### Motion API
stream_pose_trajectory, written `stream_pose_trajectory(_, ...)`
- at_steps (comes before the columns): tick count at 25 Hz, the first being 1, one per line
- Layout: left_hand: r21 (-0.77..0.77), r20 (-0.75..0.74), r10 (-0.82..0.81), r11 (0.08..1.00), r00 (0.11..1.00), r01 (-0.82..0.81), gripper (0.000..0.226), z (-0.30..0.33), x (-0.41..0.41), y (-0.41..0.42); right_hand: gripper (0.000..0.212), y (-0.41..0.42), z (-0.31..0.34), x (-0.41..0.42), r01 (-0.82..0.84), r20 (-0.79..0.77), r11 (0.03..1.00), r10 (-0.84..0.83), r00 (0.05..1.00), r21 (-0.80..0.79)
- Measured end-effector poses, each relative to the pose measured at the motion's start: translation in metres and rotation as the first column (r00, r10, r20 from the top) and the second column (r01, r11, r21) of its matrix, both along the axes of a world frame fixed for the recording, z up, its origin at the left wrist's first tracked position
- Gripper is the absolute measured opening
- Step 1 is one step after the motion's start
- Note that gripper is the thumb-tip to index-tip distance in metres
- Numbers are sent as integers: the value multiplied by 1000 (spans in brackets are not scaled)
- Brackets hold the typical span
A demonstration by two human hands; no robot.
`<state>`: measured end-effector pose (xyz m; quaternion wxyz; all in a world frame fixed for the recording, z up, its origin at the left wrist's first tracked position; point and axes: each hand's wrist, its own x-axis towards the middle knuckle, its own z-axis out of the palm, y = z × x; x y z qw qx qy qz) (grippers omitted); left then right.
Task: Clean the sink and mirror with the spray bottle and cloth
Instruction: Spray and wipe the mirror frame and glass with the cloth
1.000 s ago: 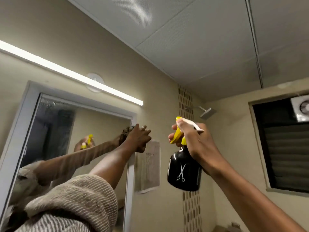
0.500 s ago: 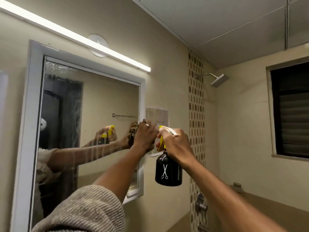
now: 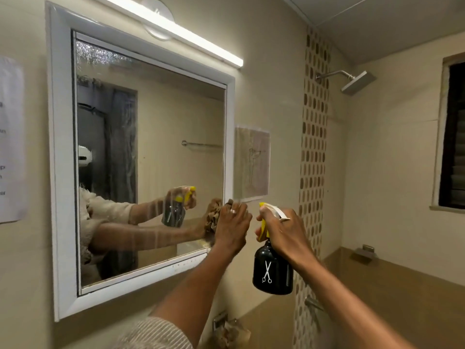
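Note:
A white-framed mirror (image 3: 161, 137) hangs on the beige wall, with droplets along its top left. My left hand (image 3: 232, 229) presses a brown cloth (image 3: 229, 202) against the mirror's lower right corner; the cloth is mostly hidden behind the hand and shows in the reflection. Just right of it, my right hand (image 3: 284, 233) grips the yellow trigger head of a black spray bottle (image 3: 273, 270) with a white scissors mark, held upright clear of the wall. The sink is out of view.
A strip light (image 3: 176, 28) runs above the mirror. Paper notices hang left (image 3: 11, 139) and right (image 3: 252, 163) of it. A shower head (image 3: 357, 83), a mosaic tile strip (image 3: 313, 157) and a dark window (image 3: 455, 137) lie to the right.
The view has tilted down from the ceiling to the mirror. Both hands have dropped from the mirror's upper right to its lower right corner, cloth still on the glass.

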<state>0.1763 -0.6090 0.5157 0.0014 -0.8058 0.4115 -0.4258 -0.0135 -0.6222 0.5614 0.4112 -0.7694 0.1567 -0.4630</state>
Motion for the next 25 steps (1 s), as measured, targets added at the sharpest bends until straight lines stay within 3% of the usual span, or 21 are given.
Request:
stream_pose_trajectory(3, 29, -75, -2, 1000, 997, 4, 52, -31, -2, 6, 43, 0, -23, 1, -1, -72, 1000, 3, 997, 31)
stream_pose_trajectory(7, 78, -59, 42, 996, 997, -38, 48, -37, -6, 9, 37, 1, -45, 4, 12, -128, 998, -4, 992, 66)
stream_pose_trajectory(11, 236, 56, 65, 969, 996, -76, 47, -30, -11, 12, 41, 0, -56, 4, 22, -107, 995, -11, 994, 96)
stream_pose_trajectory(14, 405, 163, 64, 906, 985, -126, 48, -26, -11, 10, 43, -2, -57, 1, 28, -53, 990, -21, 998, 136)
stream_pose_trajectory(19, 701, 218, -27, 700, 976, -137, 51, -15, -11, 7, 43, 0, -58, -6, 4, -30, 994, 0, 1000, 113)
stream_pose_trajectory(21, 747, 185, -24, 653, 982, -125, 46, -9, -12, 6, 42, -1, -56, -11, -3, 15, 992, 1, 1000, 124)
stream_pose_trajectory(25, 715, 308, 80, 638, 948, -286, 47, -32, -34, 4, 40, 0, -52, -24, -31, 102, 987, 14, 995, 159)
